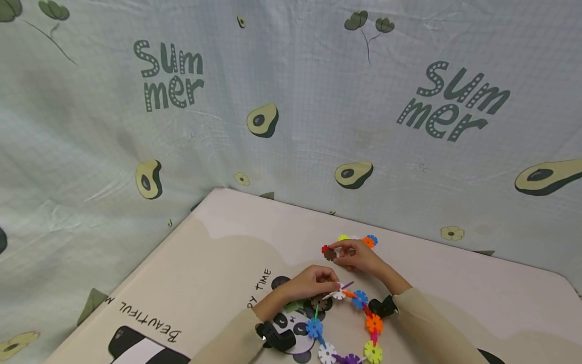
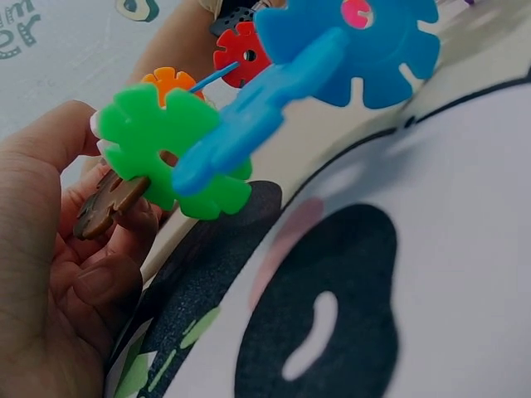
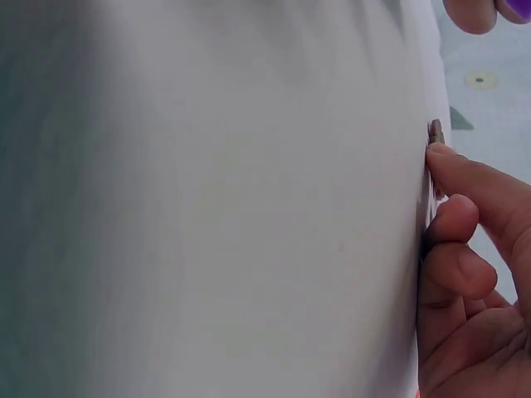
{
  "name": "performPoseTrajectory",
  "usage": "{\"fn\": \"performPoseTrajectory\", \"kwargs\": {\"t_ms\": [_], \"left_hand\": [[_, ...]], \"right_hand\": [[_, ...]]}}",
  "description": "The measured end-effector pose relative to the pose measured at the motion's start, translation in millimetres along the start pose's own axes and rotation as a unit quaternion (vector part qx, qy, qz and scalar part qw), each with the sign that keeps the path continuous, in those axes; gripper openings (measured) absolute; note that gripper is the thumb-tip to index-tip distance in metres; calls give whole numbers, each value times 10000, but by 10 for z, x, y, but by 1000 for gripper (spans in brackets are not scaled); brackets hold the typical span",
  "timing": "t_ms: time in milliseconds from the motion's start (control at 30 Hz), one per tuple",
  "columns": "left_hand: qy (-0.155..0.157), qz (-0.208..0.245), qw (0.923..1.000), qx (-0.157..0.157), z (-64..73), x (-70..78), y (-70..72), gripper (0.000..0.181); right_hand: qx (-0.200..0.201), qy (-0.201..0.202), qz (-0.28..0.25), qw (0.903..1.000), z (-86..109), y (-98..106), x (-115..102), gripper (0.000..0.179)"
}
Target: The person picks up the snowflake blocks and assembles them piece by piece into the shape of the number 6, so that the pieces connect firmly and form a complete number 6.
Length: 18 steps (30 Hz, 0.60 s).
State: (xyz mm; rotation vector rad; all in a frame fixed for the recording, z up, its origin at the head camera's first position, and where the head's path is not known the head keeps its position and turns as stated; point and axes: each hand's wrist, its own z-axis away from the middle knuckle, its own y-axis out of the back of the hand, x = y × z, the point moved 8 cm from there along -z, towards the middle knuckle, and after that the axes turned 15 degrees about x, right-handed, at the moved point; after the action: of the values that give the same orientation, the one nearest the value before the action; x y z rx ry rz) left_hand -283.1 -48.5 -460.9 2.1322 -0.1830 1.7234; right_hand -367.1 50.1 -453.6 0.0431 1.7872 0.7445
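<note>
A ring-shaped chain of notched plastic snowflake discs [image 1: 374, 323] in several colours sits in front of me. My left hand [image 1: 306, 282] grips its far left part, fingers beside a white disc [image 1: 339, 292]. In the left wrist view, a brown disc [image 2: 106, 206] sits among those fingers, joined to a green disc [image 2: 133, 137] and then blue ones [image 2: 249, 112]. Farther back, my right hand [image 1: 356, 255] pinches a loose brown disc [image 1: 329, 254] at the tabletop between thumb and index finger. A red disc [image 1: 325, 248] shows right beside it.
Beyond the right hand lie more loose discs, among them a yellow [image 1: 344, 237], an orange [image 1: 369, 242] and a blue one [image 1: 373, 238]. The table [image 1: 236, 227] has a printed panda and lettering. A patterned curtain [image 1: 300, 151] hangs along its back and left edges.
</note>
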Motion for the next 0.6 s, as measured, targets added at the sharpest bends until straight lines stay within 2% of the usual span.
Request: {"fn": "performPoseTrajectory", "kwargs": {"t_ms": [133, 267, 600], "left_hand": [[-19, -20, 10000, -25, -9, -1, 2, 20], [1, -53, 10000, -32, -9, 4, 4, 19], [91, -7, 10000, -9, 6, -5, 9, 22]], "right_hand": [[-31, 149, 160, 9998, -9, -10, -25, 37], [-8, 282, 278, 9992, -10, -10, -56, 30], [135, -157, 128, 9997, 31, 42, 5, 30]]}}
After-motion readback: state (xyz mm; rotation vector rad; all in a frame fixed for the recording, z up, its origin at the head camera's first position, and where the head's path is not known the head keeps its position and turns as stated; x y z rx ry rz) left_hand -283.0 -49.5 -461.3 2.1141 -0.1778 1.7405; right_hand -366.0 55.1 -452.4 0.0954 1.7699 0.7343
